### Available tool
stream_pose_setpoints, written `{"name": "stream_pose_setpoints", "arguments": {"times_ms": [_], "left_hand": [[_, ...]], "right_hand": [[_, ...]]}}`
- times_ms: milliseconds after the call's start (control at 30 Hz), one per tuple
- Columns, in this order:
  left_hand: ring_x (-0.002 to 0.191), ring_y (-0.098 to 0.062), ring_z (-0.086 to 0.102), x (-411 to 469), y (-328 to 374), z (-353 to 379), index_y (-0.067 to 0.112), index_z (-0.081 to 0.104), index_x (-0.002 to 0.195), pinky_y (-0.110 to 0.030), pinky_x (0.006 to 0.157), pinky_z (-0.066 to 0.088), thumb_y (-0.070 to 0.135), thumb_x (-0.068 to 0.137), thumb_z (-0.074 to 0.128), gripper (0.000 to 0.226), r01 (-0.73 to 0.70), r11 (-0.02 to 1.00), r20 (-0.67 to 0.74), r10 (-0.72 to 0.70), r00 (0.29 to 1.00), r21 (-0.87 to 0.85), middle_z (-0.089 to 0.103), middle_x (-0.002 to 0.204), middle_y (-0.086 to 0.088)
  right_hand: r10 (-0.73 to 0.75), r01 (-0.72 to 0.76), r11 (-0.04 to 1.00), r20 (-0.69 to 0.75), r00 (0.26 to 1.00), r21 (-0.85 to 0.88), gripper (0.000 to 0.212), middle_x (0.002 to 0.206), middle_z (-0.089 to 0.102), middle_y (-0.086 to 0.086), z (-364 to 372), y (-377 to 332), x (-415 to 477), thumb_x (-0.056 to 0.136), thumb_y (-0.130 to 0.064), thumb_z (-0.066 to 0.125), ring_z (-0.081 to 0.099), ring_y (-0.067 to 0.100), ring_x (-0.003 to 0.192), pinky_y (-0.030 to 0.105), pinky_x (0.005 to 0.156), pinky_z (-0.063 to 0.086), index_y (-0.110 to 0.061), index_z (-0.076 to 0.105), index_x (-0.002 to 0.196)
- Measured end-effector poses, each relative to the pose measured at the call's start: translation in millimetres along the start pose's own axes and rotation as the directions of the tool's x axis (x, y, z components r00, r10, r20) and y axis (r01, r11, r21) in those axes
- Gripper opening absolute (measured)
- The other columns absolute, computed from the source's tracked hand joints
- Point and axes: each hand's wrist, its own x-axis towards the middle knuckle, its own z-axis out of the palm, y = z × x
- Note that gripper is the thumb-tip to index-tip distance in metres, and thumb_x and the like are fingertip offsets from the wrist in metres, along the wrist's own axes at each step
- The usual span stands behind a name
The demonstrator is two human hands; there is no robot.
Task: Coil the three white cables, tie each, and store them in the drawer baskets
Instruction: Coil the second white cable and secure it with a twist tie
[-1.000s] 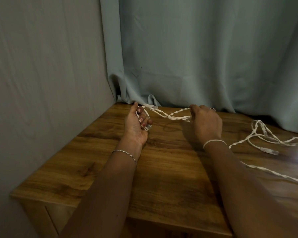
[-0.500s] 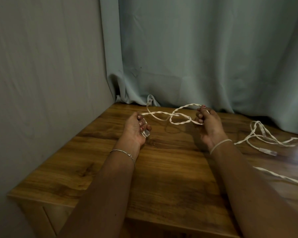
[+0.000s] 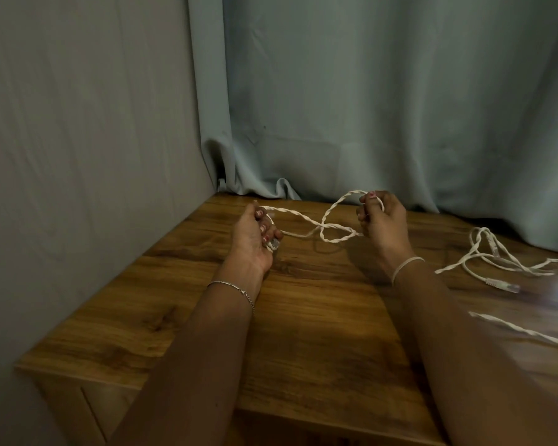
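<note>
A white twisted cable [image 3: 322, 225] stretches between my two hands above the wooden tabletop [image 3: 303, 300]. My left hand [image 3: 255, 235] is closed around one end, with the clear plug showing below its fingers. My right hand [image 3: 382, 220] pinches the cable at the top of a loose loop that crosses over itself between the hands. More white cable [image 3: 484, 255] lies tangled on the table to the right, with a clear plug [image 3: 506, 286] at one end. Another strand [image 3: 522, 331] runs off the right edge.
A pale blue curtain [image 3: 368, 107] hangs behind the table and bunches on its back edge. A grey wall [image 3: 78, 156] closes the left side. A drawer front [image 3: 65, 403] shows below the table's near-left corner. A hair tie circles my right wrist.
My right hand has turned palm-up and lifted to the right, drawing the cable out into a wider crossed loop. My left hand has stayed in place, holding its end.
</note>
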Motion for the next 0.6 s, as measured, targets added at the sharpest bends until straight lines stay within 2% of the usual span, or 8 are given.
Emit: {"name": "stream_pose_setpoints", "arguments": {"times_ms": [133,300,433,533,600], "left_hand": [[0.028,-0.006,0.023,-3,-1,2,0.02,0.043,0.059,-0.016,0.036,0.032,0.034,0.101,0.044,0.044,-0.054,0.998,0.057,0.054,0.997,0.012,0.028,0.036,0.008],[0.029,-0.006,0.023,-5,-2,3,0.019,0.044,0.058,-0.018,0.037,0.032,0.036,0.099,0.046,0.044,-0.046,0.997,0.161,0.036,0.986,0.063,0.028,0.036,0.007],[0.028,-0.006,0.022,-5,-1,1,0.018,0.043,0.058,-0.017,0.034,0.031,0.036,0.099,0.045,0.045,0.034,0.999,0.261,-0.04,0.964,0.025,0.027,0.036,0.007],[0.027,-0.006,0.022,-7,-1,1,0.018,0.042,0.058,-0.018,0.034,0.031,0.035,0.098,0.046,0.044,0.032,0.999,0.302,-0.024,0.953,-0.022,0.027,0.035,0.007],[0.027,-0.006,0.021,-7,0,1,0.018,0.041,0.058,-0.019,0.035,0.03,0.033,0.098,0.046,0.043,0.009,0.999,0.302,0.006,0.953,-0.047,0.027,0.035,0.007]], "right_hand": [[-0.08,0.084,0.985,0.035,0.996,-0.151,0.018,0.063,0.05,0.0,2,1,0,0.103,-0.021,0.042,0.043,0.004,0.049,0.017,0.047,0.035,-0.011,0.051,0.091],[-0.143,0.162,0.92,0.079,0.987,-0.358,0.018,0.07,0.056,0.0,-2,11,2,0.1,-0.023,0.049,0.051,0.015,0.065,0.025,0.059,0.039,-0.011,0.058,0.09],[-0.154,0.159,0.906,0.044,0.987,-0.392,0.021,0.084,0.066,0.003,-3,12,1,0.097,-0.024,0.055,0.059,0.015,0.079,0.023,0.068,0.041,-0.008,0.069,0.096],[-0.119,0.119,0.899,0.027,0.993,-0.42,0.025,0.091,0.069,0.003,-4,10,3,0.096,-0.025,0.058,0.062,0.015,0.086,0.021,0.072,0.042,-0.005,0.071,0.102],[-0.056,0.078,0.905,0.066,0.996,-0.418,0.027,0.097,0.07,0.007,-5,11,4,0.096,-0.024,0.057,0.063,0.018,0.09,0.024,0.078,0.047,-0.004,0.07,0.108]]}}
